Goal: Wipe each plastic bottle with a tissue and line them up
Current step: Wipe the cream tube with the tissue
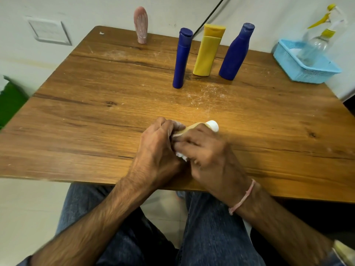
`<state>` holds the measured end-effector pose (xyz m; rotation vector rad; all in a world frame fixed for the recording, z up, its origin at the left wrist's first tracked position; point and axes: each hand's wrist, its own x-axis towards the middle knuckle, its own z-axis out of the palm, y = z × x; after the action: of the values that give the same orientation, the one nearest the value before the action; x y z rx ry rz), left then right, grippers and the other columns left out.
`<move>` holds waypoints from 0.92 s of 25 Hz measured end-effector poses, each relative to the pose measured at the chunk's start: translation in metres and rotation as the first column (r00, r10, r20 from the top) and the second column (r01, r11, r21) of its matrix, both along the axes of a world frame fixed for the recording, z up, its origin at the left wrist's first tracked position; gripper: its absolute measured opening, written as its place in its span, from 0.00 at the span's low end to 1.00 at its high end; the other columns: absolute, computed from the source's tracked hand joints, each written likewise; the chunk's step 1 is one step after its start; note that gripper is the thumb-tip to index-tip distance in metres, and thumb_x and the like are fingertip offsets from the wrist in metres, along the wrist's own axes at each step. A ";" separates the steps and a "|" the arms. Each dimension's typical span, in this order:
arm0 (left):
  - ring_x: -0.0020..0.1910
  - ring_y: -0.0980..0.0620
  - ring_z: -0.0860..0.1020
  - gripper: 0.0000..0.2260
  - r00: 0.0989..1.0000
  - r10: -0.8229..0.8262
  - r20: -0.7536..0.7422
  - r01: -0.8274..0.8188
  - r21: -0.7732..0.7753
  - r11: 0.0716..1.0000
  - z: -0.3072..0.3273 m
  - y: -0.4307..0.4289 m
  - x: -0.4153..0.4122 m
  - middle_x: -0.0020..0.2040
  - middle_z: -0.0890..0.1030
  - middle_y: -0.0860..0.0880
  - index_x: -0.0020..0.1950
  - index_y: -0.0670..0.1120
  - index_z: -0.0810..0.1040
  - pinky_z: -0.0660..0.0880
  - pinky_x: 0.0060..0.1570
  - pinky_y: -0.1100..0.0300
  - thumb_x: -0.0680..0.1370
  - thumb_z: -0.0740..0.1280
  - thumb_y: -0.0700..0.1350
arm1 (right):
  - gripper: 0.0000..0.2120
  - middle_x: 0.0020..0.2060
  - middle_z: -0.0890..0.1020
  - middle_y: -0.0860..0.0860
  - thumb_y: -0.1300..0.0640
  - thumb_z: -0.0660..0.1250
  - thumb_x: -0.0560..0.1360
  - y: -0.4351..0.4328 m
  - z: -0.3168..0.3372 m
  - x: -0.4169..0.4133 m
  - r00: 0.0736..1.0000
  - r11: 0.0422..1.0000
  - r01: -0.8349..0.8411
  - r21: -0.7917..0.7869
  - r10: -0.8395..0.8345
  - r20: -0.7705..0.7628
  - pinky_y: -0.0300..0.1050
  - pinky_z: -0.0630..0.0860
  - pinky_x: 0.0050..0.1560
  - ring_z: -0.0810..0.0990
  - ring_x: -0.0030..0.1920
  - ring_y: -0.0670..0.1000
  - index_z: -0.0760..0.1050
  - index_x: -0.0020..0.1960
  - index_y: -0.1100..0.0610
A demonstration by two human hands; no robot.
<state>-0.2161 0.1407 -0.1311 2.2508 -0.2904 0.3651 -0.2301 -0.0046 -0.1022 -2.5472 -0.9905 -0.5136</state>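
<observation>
Both hands meet over the near middle of the wooden table (96, 112). My left hand (159, 150) grips the lower end of a tan bottle (194, 127) with a white cap (212, 125), which lies tilted toward the right. My right hand (209, 156) holds a white tissue (180, 155) against the bottle's body; most of the bottle and tissue are hidden by fingers. Further back stand a slim blue bottle (181, 58), a yellow bottle (208, 50) and a curved blue bottle (235, 52) in a row. A pink bottle (141, 24) stands alone at the far edge.
A light blue basket (299, 64) at the far right corner holds a clear spray bottle (317, 45) with a yellow trigger. A black cable (209, 16) runs up the wall behind the bottles. White dust marks the table in front of the row.
</observation>
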 end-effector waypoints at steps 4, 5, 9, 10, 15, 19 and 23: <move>0.49 0.55 0.76 0.24 1.000 -0.009 -0.004 0.009 0.004 1.000 0.001 -0.001 0.000 0.52 0.79 0.51 0.59 0.45 0.80 0.68 0.46 0.73 0.66 0.80 0.50 | 0.10 0.48 0.84 0.56 0.69 0.70 0.71 -0.029 0.011 0.016 0.999 0.996 0.045 -0.074 -0.046 -0.009 0.49 0.78 0.48 0.79 0.49 0.55 0.83 0.51 0.62; 0.50 0.55 0.76 0.24 1.000 -0.004 0.003 0.004 0.004 1.000 0.001 -0.001 0.000 0.52 0.79 0.51 0.59 0.45 0.80 0.69 0.47 0.73 0.66 0.81 0.50 | 0.10 0.48 0.84 0.56 0.70 0.71 0.71 -0.038 0.015 0.024 0.991 0.990 0.129 -0.063 -0.130 -0.012 0.51 0.79 0.48 0.79 0.50 0.55 0.83 0.51 0.62; 0.51 0.54 0.77 0.25 1.000 -0.002 0.002 0.002 -0.015 1.000 0.002 -0.001 -0.001 0.52 0.79 0.50 0.59 0.45 0.80 0.73 0.49 0.66 0.66 0.80 0.50 | 0.12 0.48 0.84 0.56 0.71 0.67 0.71 -0.025 0.010 0.017 0.988 0.988 0.155 0.003 -0.155 0.010 0.51 0.78 0.49 0.79 0.50 0.55 0.83 0.51 0.63; 0.50 0.53 0.78 0.24 1.000 -0.003 0.006 0.003 -0.019 1.000 0.002 0.000 0.000 0.52 0.80 0.49 0.59 0.44 0.80 0.73 0.49 0.65 0.66 0.80 0.49 | 0.12 0.49 0.83 0.56 0.71 0.66 0.71 -0.015 0.004 0.008 0.997 0.997 0.074 0.002 -0.075 0.014 0.48 0.78 0.49 0.79 0.49 0.55 0.83 0.51 0.63; 0.50 0.54 0.77 0.25 1.000 -0.011 0.005 0.011 -0.031 0.999 0.002 0.000 0.000 0.52 0.79 0.51 0.61 0.45 0.80 0.73 0.49 0.68 0.67 0.80 0.51 | 0.12 0.50 0.84 0.56 0.71 0.71 0.71 -0.038 0.006 0.019 0.998 0.996 0.065 -0.062 -0.066 -0.014 0.51 0.79 0.49 0.79 0.49 0.56 0.83 0.53 0.62; 0.48 0.56 0.76 0.25 1.000 -0.004 0.002 0.004 -0.050 0.999 0.002 0.000 -0.001 0.51 0.78 0.52 0.60 0.45 0.80 0.71 0.45 0.74 0.67 0.80 0.51 | 0.14 0.50 0.84 0.56 0.73 0.70 0.70 -0.045 0.009 0.029 0.976 0.976 0.220 0.007 -0.220 -0.005 0.53 0.79 0.49 0.80 0.51 0.55 0.83 0.54 0.63; 0.49 0.53 0.79 0.24 1.000 -0.014 -0.009 0.013 -0.058 0.998 0.001 0.002 -0.001 0.51 0.80 0.50 0.59 0.44 0.81 0.75 0.46 0.67 0.66 0.80 0.48 | 0.14 0.50 0.84 0.55 0.72 0.67 0.72 -0.019 -0.005 -0.002 0.998 0.998 -0.060 -0.035 0.061 0.023 0.46 0.77 0.50 0.80 0.49 0.55 0.82 0.54 0.62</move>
<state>-0.2167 0.1430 -0.1298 2.1920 -0.2861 0.3513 -0.2326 -0.0240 -0.1076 -2.5376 -1.0901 -0.5164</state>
